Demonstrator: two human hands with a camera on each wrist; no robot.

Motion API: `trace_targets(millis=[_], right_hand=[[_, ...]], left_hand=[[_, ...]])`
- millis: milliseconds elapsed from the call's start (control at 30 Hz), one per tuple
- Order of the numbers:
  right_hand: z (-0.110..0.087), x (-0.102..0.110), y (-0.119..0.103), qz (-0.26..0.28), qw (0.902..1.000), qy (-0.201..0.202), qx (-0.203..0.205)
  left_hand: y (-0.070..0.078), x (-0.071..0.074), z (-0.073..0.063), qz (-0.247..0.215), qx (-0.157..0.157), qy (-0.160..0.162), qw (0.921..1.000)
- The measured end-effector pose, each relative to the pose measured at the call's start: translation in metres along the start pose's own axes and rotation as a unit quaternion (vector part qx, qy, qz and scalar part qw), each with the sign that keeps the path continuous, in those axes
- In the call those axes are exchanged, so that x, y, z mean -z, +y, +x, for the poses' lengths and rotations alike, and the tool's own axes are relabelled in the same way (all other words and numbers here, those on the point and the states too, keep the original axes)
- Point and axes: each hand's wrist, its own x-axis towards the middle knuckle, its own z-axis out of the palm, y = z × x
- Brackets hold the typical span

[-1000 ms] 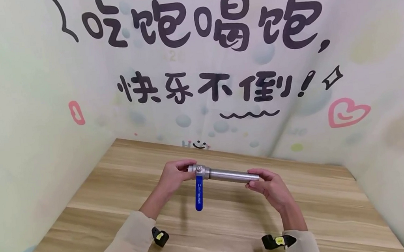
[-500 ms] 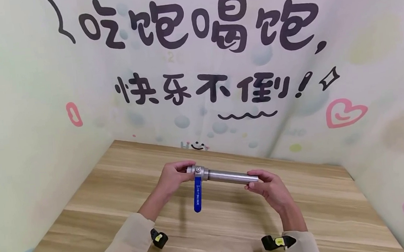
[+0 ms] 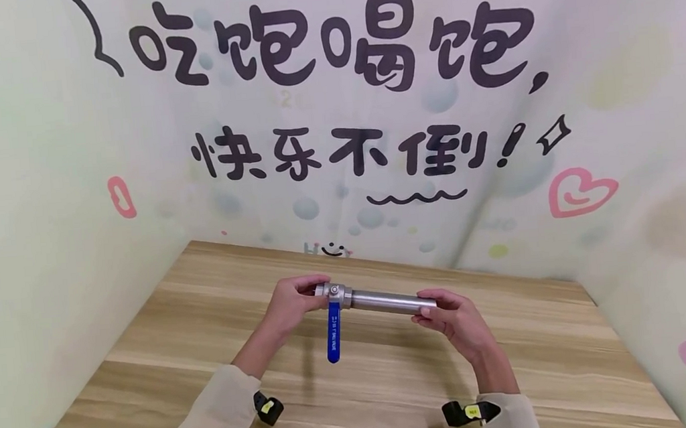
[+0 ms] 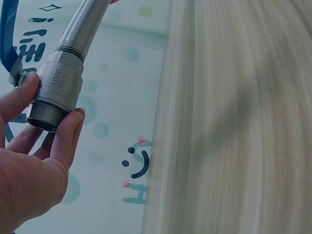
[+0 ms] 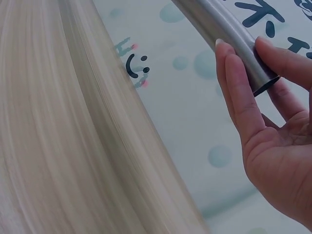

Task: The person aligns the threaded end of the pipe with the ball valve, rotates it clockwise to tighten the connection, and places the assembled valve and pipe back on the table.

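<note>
My left hand (image 3: pixel 292 306) pinches a steel ball valve (image 4: pixel 59 83) by its outer end, thumb on one side and fingers on the other. A blue lever handle (image 3: pixel 333 333) points down from the valve toward me in the head view. Joined to the valve's other end is a plain steel pipe (image 3: pixel 389 301), with a few threads showing at the joint in the left wrist view. My right hand (image 3: pixel 456 316) holds the pipe's free end between thumb and fingers; its hollow opening shows in the right wrist view. Valve and pipe are held level above the table, casting shadows.
A wood-grain table (image 3: pixel 362 380) lies below both hands. Behind it stands a pale printed backdrop (image 3: pixel 296 238) with dark lettering, and similar panels close off the left and right sides. Black wrist cameras (image 3: pixel 268 408) sit on both sleeves.
The valve, pipe and hands shift slightly left in the head view, along with the backdrop. Both holds stay in place; the right thumb and fingers move slightly on the pipe end.
</note>
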Motion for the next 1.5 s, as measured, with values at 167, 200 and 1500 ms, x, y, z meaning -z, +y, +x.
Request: trace_targets(millis=[167,200,1500], right_hand=[[0.0001,-0.0022,0.001,-0.014,0.9999,-0.001,0.0],[0.0002,-0.0025,0.0013,-0.017,0.9998,0.0,0.0],[0.0015,-0.001,0.0017,-0.009,0.9999,-0.007,-0.003]], left_hand=[[0.0001,0.001,-0.0003,0.007,-0.002,0.005,1.0],[0.0002,0.0011,-0.0001,0.008,-0.001,0.006,0.9999],[-0.0031,0.0003,0.0013,-0.017,0.006,0.002,0.9998]])
